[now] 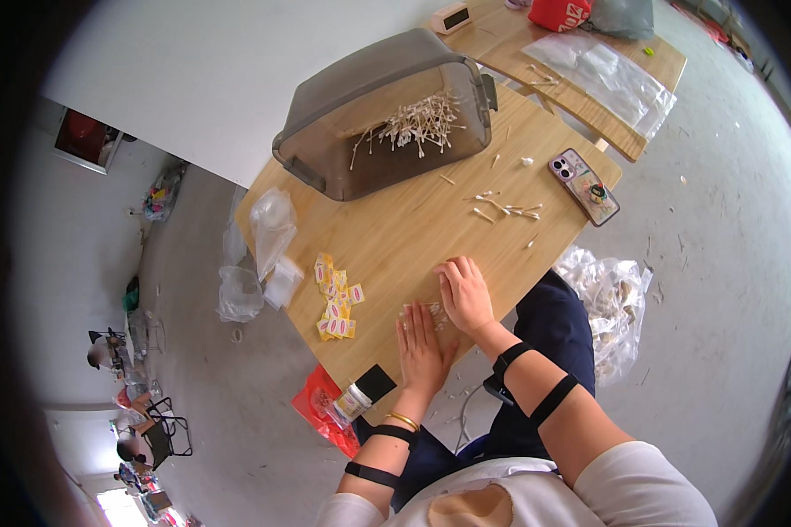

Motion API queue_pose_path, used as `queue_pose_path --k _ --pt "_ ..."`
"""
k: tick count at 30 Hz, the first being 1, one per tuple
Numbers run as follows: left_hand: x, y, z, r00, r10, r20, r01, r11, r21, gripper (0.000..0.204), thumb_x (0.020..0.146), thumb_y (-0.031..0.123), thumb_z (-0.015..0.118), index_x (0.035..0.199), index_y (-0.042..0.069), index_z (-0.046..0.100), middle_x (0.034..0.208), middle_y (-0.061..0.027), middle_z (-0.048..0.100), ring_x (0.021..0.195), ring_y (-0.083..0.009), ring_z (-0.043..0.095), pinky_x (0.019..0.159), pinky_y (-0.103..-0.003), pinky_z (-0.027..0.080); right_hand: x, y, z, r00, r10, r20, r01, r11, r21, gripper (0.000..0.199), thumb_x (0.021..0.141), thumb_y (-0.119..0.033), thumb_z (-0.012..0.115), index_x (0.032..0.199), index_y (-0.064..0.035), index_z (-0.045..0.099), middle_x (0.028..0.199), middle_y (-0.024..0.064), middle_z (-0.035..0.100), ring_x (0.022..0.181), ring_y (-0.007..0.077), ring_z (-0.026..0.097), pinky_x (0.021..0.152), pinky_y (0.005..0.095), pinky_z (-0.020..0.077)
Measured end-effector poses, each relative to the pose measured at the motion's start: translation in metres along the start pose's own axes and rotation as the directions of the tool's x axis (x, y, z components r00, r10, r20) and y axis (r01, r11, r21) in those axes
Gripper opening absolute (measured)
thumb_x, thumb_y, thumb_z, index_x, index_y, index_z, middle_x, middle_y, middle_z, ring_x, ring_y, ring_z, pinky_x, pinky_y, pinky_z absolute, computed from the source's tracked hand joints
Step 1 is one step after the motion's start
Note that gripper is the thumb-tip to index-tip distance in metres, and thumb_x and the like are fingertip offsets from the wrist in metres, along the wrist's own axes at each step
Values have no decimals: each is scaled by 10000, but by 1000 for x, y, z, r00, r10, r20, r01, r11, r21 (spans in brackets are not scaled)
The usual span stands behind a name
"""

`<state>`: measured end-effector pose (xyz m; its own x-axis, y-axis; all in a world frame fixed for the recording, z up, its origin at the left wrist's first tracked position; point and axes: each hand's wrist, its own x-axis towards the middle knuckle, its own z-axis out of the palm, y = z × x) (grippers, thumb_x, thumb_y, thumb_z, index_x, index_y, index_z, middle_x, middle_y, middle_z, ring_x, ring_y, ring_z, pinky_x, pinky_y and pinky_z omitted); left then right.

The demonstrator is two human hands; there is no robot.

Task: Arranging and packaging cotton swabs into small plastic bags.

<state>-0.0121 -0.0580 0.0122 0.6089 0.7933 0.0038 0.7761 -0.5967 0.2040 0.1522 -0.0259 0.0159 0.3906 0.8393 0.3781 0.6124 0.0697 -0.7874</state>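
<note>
My left hand (424,353) lies flat with its fingers stretched out, pressing on a small clear plastic bag (440,318) with white bits showing in it, near the table's front edge. Just right of it and a little farther off, my right hand (468,297) has its fingers bent together over the tabletop. Its thumb and whatever it may hold are hidden. Left of the hands is a loose heap of small yellow and white printed cards (336,303). Several cotton swabs (507,207) lie scattered beyond my right hand.
A grey translucent bin (360,79) lies on its side at the back, a pile of cotton swabs (422,123) inside. A phone (584,186) rests at the right edge. Clear bags (272,233) sit at the left edge; a white jar (353,402) stands at the front-left corner.
</note>
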Motion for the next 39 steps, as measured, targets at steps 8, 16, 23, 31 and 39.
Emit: queue_pose_path --k 8,16,23,31,39 --pt "-11 7 -2 999 -10 38 9 999 40 943 921 427 627 1550 -99 162 1628 -284 181 1531 -431 132 1227 -601 67 1 1 -3 1000 -4 -2 4 1000 -3 127 901 -54 589 1025 -57 615 998 137 576 993 342 553 889 426 467" --pt "27 -13 -2 996 -20 -91 24 999 45 931 963 531 522 1567 -72 151 1642 -268 160 1545 -398 106 1234 -586 54 1 -1 1 1000 20 16 -20 1000 -1 131 917 -82 583 1039 -60 624 1000 138 583 1002 343 555 902 428 463" --pt "50 -27 -2 999 -34 5 34 998 59 919 972 514 512 1572 -69 133 1659 -244 119 1554 -367 81 1242 -572 34 2 -1 0 1000 11 -1 -11 1000 27 136 922 -81 571 1045 -57 624 1013 140 589 1010 344 556 913 429 461" --pt "61 -29 -13 997 -33 -63 36 998 48 871 977 500 527 1567 -43 187 1635 -222 229 1546 -323 161 1244 -577 43 1 1 -1 1000 24 7 -24 999 29 154 912 -57 568 1056 -46 621 1034 146 587 1008 361 553 912 434 464" --pt "39 -28 -15 998 46 -39 -46 999 0 772 973 455 549 1524 -28 302 1538 -196 397 1457 -331 348 1240 -590 71 1 0 -1 1000 12 7 -12 1000 26 134 929 -94 571 1045 -48 622 1007 141 580 1002 344 550 909 428 462"
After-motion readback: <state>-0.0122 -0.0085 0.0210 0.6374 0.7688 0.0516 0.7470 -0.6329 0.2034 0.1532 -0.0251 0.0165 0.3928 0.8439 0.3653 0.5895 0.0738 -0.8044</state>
